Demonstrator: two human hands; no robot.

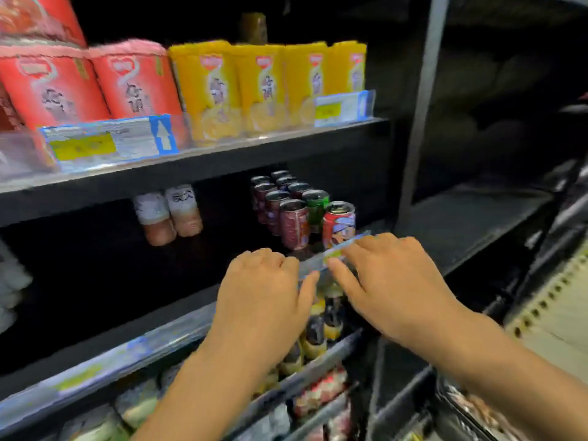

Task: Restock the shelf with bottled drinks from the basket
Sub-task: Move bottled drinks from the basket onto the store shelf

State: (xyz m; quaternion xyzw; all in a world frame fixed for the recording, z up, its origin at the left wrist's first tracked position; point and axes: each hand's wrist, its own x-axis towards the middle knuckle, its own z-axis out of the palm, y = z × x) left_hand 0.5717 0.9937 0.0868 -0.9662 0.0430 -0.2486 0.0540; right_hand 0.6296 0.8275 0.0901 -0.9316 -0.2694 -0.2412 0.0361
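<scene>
My left hand (264, 297) and my right hand (394, 275) meet at the front edge of the middle shelf (159, 323). Both pinch a clear price label strip (334, 251), fingers curled over its top and thumbs underneath. Just behind the strip stand several drink cans (292, 214), dark red, green and red. Two pale bottles (168, 214) stand further left on the same shelf, with dark shelf floor between. Dark bottles with yellow labels (318, 329) show on the shelf below my hands. No basket is in view.
The upper shelf (222, 154) carries red packs (95, 84) and yellow packs (261, 87) behind price tags. A grey upright post (420, 106) bounds the bay on the right; beyond it lie dark shelves. Packaged goods (318, 389) fill the lowest rows.
</scene>
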